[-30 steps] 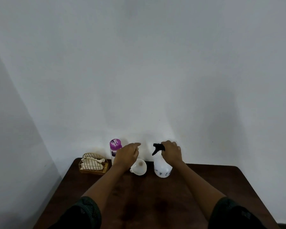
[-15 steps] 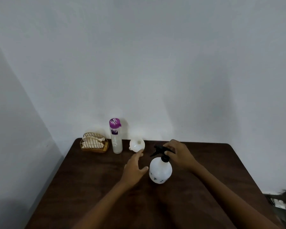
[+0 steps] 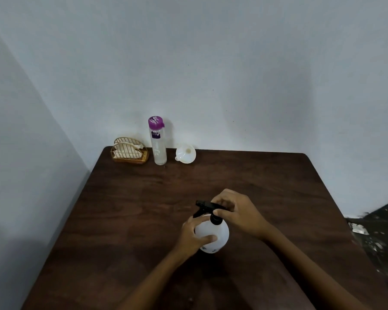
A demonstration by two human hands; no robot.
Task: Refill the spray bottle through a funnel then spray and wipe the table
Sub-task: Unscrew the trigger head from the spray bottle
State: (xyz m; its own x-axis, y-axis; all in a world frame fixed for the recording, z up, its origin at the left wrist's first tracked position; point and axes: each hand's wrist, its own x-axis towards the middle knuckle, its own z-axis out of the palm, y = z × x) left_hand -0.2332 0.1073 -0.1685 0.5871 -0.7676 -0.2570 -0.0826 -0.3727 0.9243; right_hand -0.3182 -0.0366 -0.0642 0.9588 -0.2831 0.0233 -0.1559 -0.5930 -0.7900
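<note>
- Spray bottle (image 3: 221,229) stands upright near the middle of the tabletop (image 3: 132,209).
- Left hand (image 3: 194,237) curls round its white body from 9 o'clock.
- Right hand (image 3: 238,211) pinches its black trigger head (image 3: 203,204) from 3 o'clock.
- Funnel (image 3: 186,154), purple-capped bottle (image 3: 157,142) and wire holder (image 3: 129,153) sit at 11 o'clock, by the far edge.

table (image 3: 143,209): dark wood, faint sheen; spray bottle (image 3: 220,233): white translucent plastic; rack (image 3: 130,153): gold wire

One camera sits on the person's head. It looks forward and down across the table (image 3: 126,220) to the wall (image 3: 211,63). The left hand (image 3: 189,236) and right hand (image 3: 240,211) are close below it.
</note>
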